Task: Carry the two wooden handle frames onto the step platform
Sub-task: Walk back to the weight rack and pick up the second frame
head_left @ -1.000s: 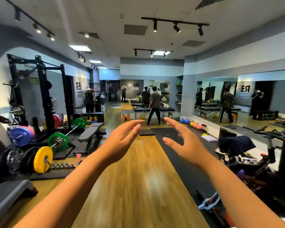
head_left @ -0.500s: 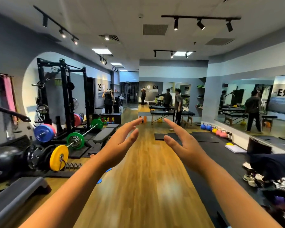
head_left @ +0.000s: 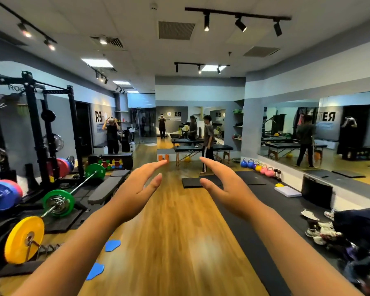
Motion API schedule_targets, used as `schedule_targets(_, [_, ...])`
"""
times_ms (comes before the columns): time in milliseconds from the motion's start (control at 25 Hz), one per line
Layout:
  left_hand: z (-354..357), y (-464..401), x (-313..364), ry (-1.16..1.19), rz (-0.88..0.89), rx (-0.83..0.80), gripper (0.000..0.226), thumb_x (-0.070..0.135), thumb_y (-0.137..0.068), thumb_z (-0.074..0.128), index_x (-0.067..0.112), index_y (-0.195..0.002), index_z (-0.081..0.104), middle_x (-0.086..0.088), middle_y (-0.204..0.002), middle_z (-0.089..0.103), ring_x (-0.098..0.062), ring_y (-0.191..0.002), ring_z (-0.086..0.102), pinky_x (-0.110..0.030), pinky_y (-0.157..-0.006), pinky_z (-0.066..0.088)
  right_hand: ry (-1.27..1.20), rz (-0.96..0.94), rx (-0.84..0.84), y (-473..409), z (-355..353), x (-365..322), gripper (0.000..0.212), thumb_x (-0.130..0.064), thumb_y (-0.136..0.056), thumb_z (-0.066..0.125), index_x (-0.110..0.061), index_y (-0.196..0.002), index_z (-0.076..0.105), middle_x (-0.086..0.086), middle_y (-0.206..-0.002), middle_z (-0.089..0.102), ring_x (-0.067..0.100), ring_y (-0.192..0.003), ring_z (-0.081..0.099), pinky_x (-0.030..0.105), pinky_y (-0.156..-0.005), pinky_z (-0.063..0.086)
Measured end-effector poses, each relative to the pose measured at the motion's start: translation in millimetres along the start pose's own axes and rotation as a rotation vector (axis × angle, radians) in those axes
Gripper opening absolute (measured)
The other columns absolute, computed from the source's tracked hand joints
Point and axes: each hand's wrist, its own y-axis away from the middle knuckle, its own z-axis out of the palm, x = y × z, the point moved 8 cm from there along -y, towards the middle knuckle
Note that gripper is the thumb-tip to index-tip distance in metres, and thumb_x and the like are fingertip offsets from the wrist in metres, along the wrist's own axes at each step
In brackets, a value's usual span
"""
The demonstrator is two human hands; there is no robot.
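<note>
My left hand (head_left: 137, 189) and my right hand (head_left: 226, 186) are stretched out in front of me at chest height, palms facing each other, fingers straight. Neither hand holds anything. No wooden handle frames and no step platform show in this view. Below the hands lies the bare wooden floor (head_left: 175, 231) of a gym.
A squat rack (head_left: 36, 129) with a loaded barbell (head_left: 58, 202) and a bench (head_left: 107, 189) fills the left. Black mats (head_left: 271, 210), kettlebells (head_left: 259, 166), shoes and clothes (head_left: 333, 229) line the right by the mirror. Massage tables (head_left: 201, 148) and people (head_left: 207, 142) stand ahead.
The view has turned left and risen: the rack and barbell moved toward the centre, the exercise bike left the frame. Both hands stay raised and empty.
</note>
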Motion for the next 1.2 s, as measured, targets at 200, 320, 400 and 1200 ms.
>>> schedule_targets(200, [42.0, -105.9, -76.7, -0.039, 0.024, 0.000, 0.058, 0.062, -0.103, 0.031, 0.041, -0.157, 0.038, 0.016, -0.155, 0.047, -0.008, -0.145, 0.039, -0.040, -0.118, 0.034, 0.057, -0.056, 0.010, -104.4, 29.7, 73.5, 0.063, -0.054, -0.104, 0.051, -0.042, -0.162, 0.029, -0.018, -0.166, 0.034, 0.002, -0.152, 0.028, 0.034, -0.122, 0.029])
schedule_targets(320, [69.2, -161.4, -118.5, -0.055, 0.032, 0.023, 0.057, 0.060, -0.104, 0.031, 0.041, -0.157, 0.037, 0.019, -0.154, 0.044, -0.008, -0.146, 0.038, -0.035, -0.117, 0.031, 0.065, -0.101, -0.006, -164.6, 48.0, 129.1, 0.065, -0.057, -0.103, 0.050, -0.043, -0.162, 0.027, -0.018, -0.167, 0.033, 0.003, -0.153, 0.027, 0.032, -0.121, 0.027])
schedule_targets(400, [90.5, -202.9, -147.8, -0.065, 0.030, 0.024, 0.058, 0.063, -0.104, 0.030, 0.042, -0.157, 0.036, 0.019, -0.156, 0.043, -0.008, -0.148, 0.037, -0.037, -0.119, 0.031, 0.068, -0.125, -0.029, -210.8, 60.0, 169.4, 0.066, -0.059, -0.103, 0.049, -0.044, -0.162, 0.026, -0.017, -0.167, 0.032, 0.004, -0.153, 0.027, 0.034, -0.121, 0.028])
schedule_targets(1200, [233.5, -583.3, -538.9, -0.035, -0.020, 0.008, 0.055, 0.066, -0.103, 0.029, 0.050, -0.156, 0.035, 0.024, -0.155, 0.043, 0.003, -0.146, 0.032, -0.031, -0.117, 0.029, 0.012, -0.151, -0.025, -644.0, 244.1, 482.3, 0.062, -0.061, -0.102, 0.049, -0.050, -0.159, 0.028, -0.027, -0.164, 0.032, -0.003, -0.152, 0.025, 0.030, -0.119, 0.026])
